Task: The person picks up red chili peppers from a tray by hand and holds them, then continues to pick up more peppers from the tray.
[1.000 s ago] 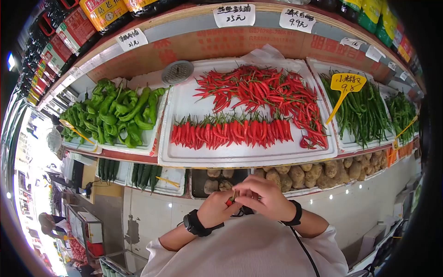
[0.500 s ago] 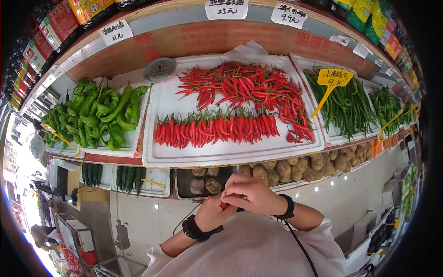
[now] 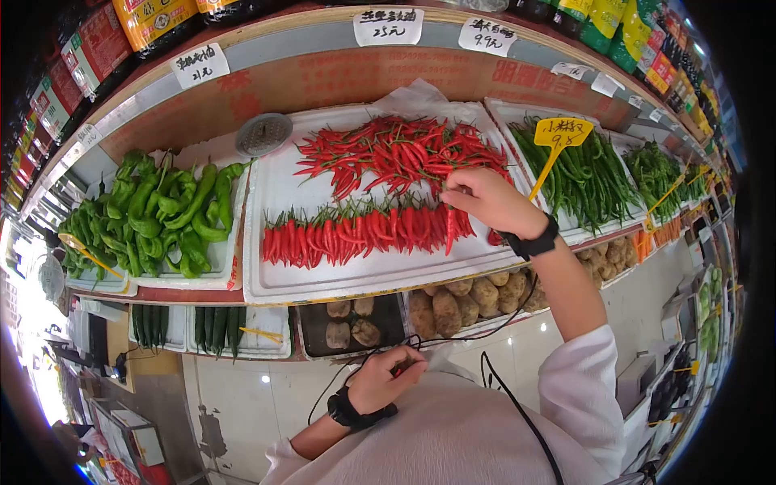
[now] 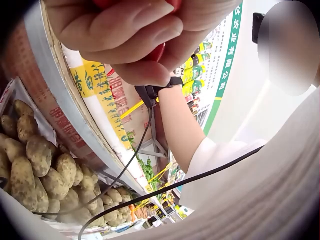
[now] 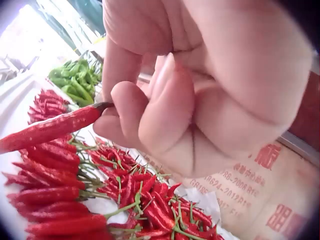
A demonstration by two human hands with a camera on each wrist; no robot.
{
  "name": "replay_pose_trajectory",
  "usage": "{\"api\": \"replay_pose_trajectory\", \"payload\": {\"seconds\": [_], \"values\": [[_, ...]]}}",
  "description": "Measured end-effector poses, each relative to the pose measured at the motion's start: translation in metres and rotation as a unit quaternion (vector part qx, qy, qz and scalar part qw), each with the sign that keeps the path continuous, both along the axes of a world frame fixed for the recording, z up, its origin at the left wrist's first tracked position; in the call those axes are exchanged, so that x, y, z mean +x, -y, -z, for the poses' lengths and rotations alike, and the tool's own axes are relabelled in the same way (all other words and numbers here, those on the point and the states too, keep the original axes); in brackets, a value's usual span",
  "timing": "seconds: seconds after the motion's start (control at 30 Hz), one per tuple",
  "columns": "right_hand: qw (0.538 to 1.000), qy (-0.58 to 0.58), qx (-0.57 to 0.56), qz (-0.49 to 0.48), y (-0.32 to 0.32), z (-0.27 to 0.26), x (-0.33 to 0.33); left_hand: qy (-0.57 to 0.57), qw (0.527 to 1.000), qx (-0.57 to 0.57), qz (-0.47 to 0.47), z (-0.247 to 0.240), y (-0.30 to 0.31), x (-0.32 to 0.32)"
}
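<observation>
My right hand (image 3: 495,202) pinches a red chili (image 5: 55,128) by its stem, and the chili hangs tip down at the right end of a neat row of red chilies (image 3: 347,236). Behind that row spreads a loose heap of red chilies (image 3: 396,149), stems pointing many ways. Both lie on a white foam tray (image 3: 283,186). Close to my body, below the tray's front edge, my left hand (image 3: 381,381) curls around something red. In the left wrist view, bits of smooth red chili (image 4: 156,53) show between its fingers; the rest is hidden.
Green peppers (image 3: 153,210) lie left of the tray, long green chilies (image 3: 562,186) to the right beside a yellow price sign (image 3: 564,132). A round metal strainer (image 3: 263,134) sits at the back left corner. Potatoes (image 3: 449,311) fill the lower shelf. A black cable (image 3: 517,408) crosses my shirt.
My right hand has left my left hand and reached forward and right to the row's end, carrying a chili. My left hand stays near my body. The head view has shifted slightly.
</observation>
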State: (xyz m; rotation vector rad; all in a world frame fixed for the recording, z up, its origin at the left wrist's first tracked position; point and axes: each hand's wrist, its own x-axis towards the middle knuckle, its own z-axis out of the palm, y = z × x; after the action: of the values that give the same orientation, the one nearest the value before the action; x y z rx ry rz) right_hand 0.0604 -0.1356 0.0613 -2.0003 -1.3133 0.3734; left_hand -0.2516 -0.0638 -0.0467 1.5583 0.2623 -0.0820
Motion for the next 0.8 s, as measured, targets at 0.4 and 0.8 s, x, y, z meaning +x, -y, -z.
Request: {"api": "replay_pose_trajectory", "payload": {"seconds": [0.4, 0.8], "values": [[0.982, 0.146, -0.121, 0.012, -0.047, 0.05, 0.033, 0.006, 1.0, -0.003, -0.024, 0.01, -0.006, -0.011], [0.986, -0.053, -0.041, -0.153, 0.0, 0.022, -0.073, 0.021, 0.999, -0.029, -0.04, 0.013, -0.003, -0.003]]}}
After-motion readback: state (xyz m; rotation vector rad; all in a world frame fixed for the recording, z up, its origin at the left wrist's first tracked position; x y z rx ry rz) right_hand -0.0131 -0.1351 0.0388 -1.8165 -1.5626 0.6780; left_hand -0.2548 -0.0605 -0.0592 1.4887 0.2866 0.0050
